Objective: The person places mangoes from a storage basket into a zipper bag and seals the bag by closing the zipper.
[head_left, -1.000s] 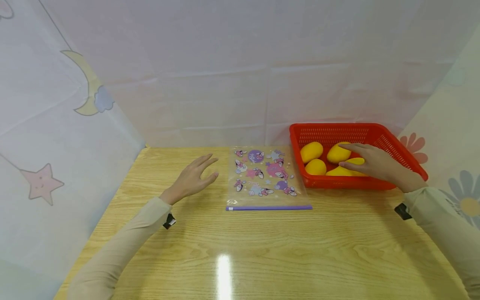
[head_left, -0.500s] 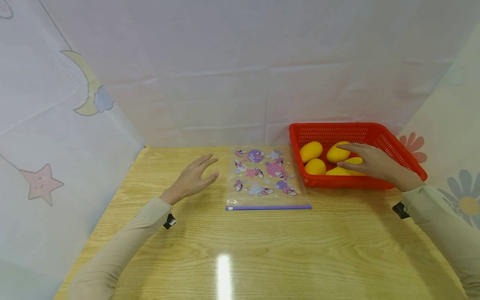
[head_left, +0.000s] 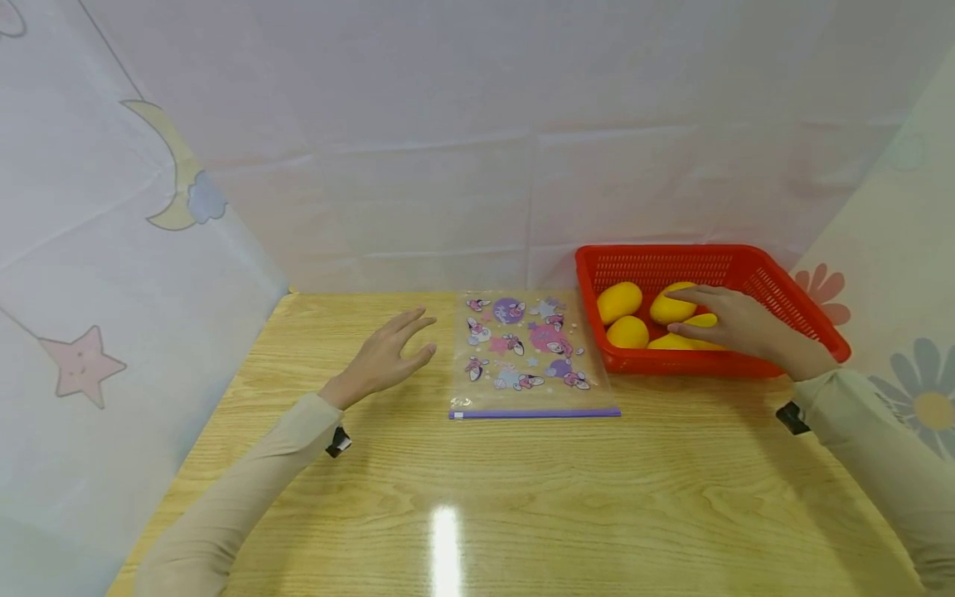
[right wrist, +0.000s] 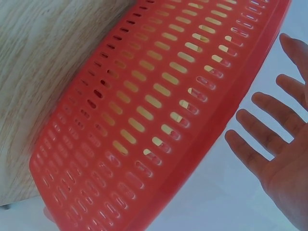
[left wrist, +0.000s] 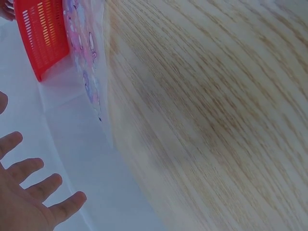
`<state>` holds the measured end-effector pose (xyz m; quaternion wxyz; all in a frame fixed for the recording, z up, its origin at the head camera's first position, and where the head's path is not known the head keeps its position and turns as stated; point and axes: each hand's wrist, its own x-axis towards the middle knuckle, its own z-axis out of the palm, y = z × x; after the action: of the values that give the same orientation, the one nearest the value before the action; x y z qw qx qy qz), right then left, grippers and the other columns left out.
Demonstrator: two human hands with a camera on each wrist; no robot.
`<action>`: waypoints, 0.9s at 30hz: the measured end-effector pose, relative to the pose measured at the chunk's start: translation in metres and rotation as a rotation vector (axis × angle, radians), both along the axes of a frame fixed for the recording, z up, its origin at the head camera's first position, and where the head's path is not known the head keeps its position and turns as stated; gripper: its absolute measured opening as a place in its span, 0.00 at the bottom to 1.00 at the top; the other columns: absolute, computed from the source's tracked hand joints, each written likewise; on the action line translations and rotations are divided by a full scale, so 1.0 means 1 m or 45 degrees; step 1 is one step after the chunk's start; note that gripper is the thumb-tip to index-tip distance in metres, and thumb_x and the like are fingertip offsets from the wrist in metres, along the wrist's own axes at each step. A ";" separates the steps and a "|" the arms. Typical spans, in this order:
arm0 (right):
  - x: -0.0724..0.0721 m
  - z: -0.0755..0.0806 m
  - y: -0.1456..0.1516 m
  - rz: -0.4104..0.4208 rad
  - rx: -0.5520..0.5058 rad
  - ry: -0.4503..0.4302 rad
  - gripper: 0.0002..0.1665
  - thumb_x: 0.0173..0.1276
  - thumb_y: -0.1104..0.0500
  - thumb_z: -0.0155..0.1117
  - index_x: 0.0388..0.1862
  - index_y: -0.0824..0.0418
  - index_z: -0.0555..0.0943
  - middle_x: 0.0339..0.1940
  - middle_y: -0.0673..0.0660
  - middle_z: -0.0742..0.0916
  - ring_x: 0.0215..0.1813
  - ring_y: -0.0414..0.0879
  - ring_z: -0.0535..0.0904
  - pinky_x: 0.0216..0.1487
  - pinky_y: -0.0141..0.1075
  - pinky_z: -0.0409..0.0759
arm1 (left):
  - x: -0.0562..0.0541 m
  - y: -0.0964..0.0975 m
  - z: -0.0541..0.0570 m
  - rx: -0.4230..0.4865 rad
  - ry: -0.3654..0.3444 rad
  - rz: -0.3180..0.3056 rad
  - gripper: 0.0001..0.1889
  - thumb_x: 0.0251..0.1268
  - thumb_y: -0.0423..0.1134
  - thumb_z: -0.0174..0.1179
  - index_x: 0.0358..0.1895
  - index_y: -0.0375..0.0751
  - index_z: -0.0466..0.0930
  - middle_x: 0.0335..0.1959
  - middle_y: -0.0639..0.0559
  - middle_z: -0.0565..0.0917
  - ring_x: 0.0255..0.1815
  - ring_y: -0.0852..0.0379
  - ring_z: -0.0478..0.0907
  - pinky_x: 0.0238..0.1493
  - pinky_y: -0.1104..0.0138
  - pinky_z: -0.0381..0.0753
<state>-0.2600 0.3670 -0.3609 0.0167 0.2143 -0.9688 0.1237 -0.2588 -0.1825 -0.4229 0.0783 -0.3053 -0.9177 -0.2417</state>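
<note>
The red plastic basket (head_left: 671, 362) stands at the back right of the table, holding several smooth yellow mango-like fruits (head_left: 618, 303). Over its right part hovers my right hand (head_left: 746, 325), fingers spread and nothing held, overlapping the near fruits in the head view. The right wrist view shows those fingers (right wrist: 269, 130) beyond the basket's slotted wall (right wrist: 130, 120). Left of the basket lies a flat clear zip bag (head_left: 530, 398) with pink and purple cartoon prints and a purple slider strip. My left hand (head_left: 380, 355) hangs above the table left of the bag, fingers apart and holding nothing.
The wood-grain table (head_left: 522, 497) reaches back to a pale cloth backdrop (head_left: 418, 199). Printed cloth also rises on both sides, with a star (head_left: 82, 365) at left and flowers (head_left: 933, 406) at right. The basket's left side sits right beside the bag.
My right hand has shifted very slightly left over the basket. The left hand, the bag and the fruits stay where they were.
</note>
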 end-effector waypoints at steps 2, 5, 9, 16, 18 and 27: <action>0.000 0.000 0.000 0.001 -0.006 -0.001 0.39 0.66 0.39 0.67 0.68 0.61 0.73 0.68 0.71 0.74 0.64 0.73 0.68 0.60 0.68 0.66 | 0.000 0.000 -0.001 -0.002 0.006 -0.005 0.30 0.75 0.54 0.52 0.73 0.43 0.66 0.75 0.40 0.61 0.74 0.39 0.57 0.67 0.38 0.59; 0.000 0.000 -0.002 0.008 -0.010 -0.004 0.39 0.66 0.40 0.67 0.68 0.62 0.73 0.67 0.71 0.74 0.63 0.73 0.70 0.59 0.67 0.68 | -0.001 0.001 -0.001 -0.006 0.011 -0.008 0.30 0.75 0.55 0.51 0.73 0.44 0.66 0.76 0.40 0.61 0.74 0.39 0.57 0.67 0.39 0.59; -0.001 0.000 -0.003 0.018 -0.008 -0.018 0.40 0.66 0.40 0.67 0.69 0.63 0.72 0.67 0.71 0.74 0.61 0.72 0.72 0.58 0.66 0.70 | 0.000 0.001 -0.001 -0.008 0.000 -0.006 0.30 0.75 0.56 0.50 0.73 0.44 0.66 0.76 0.40 0.60 0.74 0.39 0.57 0.67 0.39 0.59; -0.004 -0.003 -0.004 0.031 0.016 -0.028 0.41 0.66 0.40 0.67 0.70 0.63 0.71 0.67 0.72 0.74 0.62 0.72 0.71 0.59 0.66 0.69 | 0.001 0.003 -0.002 -0.006 -0.018 0.006 0.30 0.75 0.56 0.50 0.73 0.45 0.66 0.76 0.42 0.60 0.75 0.39 0.56 0.67 0.38 0.59; -0.005 -0.004 -0.004 0.034 0.021 -0.035 0.41 0.66 0.40 0.67 0.71 0.62 0.71 0.67 0.72 0.74 0.64 0.73 0.69 0.59 0.67 0.67 | 0.001 0.003 -0.002 -0.004 -0.023 0.003 0.30 0.75 0.56 0.50 0.74 0.46 0.65 0.76 0.43 0.60 0.75 0.39 0.56 0.67 0.38 0.59; -0.006 -0.004 -0.007 0.049 0.026 -0.033 0.41 0.67 0.40 0.66 0.70 0.62 0.72 0.67 0.69 0.75 0.65 0.72 0.68 0.60 0.68 0.67 | 0.001 0.006 -0.002 -0.004 -0.018 -0.014 0.30 0.75 0.55 0.50 0.73 0.44 0.66 0.77 0.43 0.60 0.74 0.39 0.57 0.67 0.39 0.60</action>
<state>-0.2662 0.3600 -0.3653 -0.0005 0.2314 -0.9658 0.1169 -0.2575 -0.1765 -0.4245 0.0700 -0.3088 -0.9170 -0.2427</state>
